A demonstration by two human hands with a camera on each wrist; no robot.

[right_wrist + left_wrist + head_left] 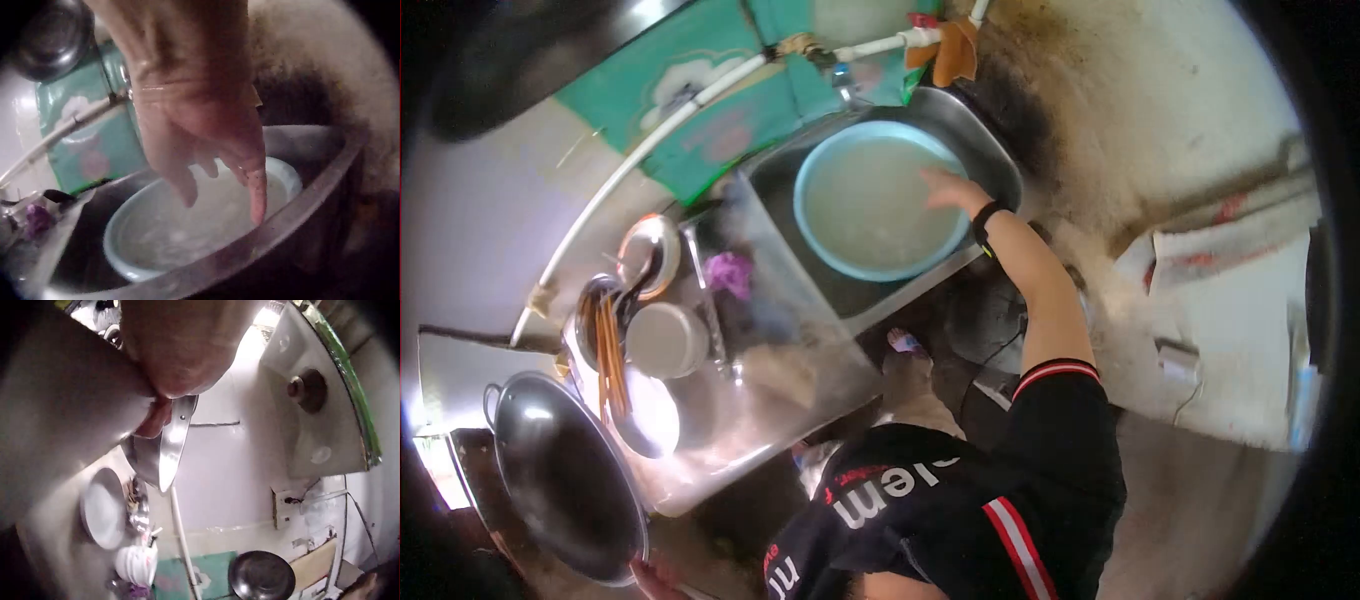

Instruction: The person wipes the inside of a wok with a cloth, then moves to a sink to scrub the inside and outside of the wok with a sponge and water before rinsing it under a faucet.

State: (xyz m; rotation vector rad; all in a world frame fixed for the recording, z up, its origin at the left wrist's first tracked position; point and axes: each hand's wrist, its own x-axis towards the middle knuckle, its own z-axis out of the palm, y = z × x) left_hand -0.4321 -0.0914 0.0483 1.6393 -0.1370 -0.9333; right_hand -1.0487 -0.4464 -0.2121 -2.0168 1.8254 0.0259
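Note:
My left hand [658, 580] grips the near rim of a large dark wok [565, 480], which is tilted up on its side with one loop handle at the far end. In the left wrist view, fingers curl over the edge of the shiny metal wok [178, 440]. My right hand [952, 190] hovers above a light blue basin [802, 225] of cloudy water. Its fingers are spread and point down, nothing held, as the right wrist view also shows. The basin sits inside a metal sink [990, 150].
Left of the sink, a metal counter [800, 385] carries a stack of white bowls [667, 340], chopsticks [612, 350] and a purple cloth [728, 275]. A faucet [844, 82] and a white pipe [640, 150] run along the wall. Orange gloves [955, 52] hang from the pipe.

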